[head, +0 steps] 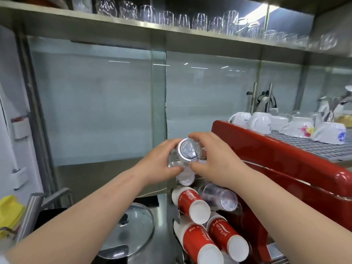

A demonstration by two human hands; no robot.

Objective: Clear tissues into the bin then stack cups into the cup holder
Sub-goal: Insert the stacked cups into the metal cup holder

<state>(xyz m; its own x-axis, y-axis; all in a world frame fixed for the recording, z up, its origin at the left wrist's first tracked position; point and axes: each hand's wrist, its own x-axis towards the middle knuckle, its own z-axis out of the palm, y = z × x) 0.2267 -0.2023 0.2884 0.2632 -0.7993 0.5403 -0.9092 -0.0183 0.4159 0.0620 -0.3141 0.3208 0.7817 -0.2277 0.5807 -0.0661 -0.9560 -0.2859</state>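
Observation:
A stack of clear plastic cups (187, 152) lies on its side at the top slot of the cup holder (178, 216), its base turned toward me. My left hand (158, 161) grips it from the left and my right hand (217, 159) from the right, fingers wrapped around the stack. Below it the holder carries another clear cup stack (219, 197) and three stacks of red paper cups (190, 203), all tilted with bases toward me. No tissues or bin are in view.
A red coffee machine (285, 168) stands right of the holder, with white mugs (259, 121) upside down on its grille. A pot with a glass lid (131, 225) sits at lower left. A steel shelf of glasses (171, 18) runs overhead. Yellow items (9, 212) lie at far left.

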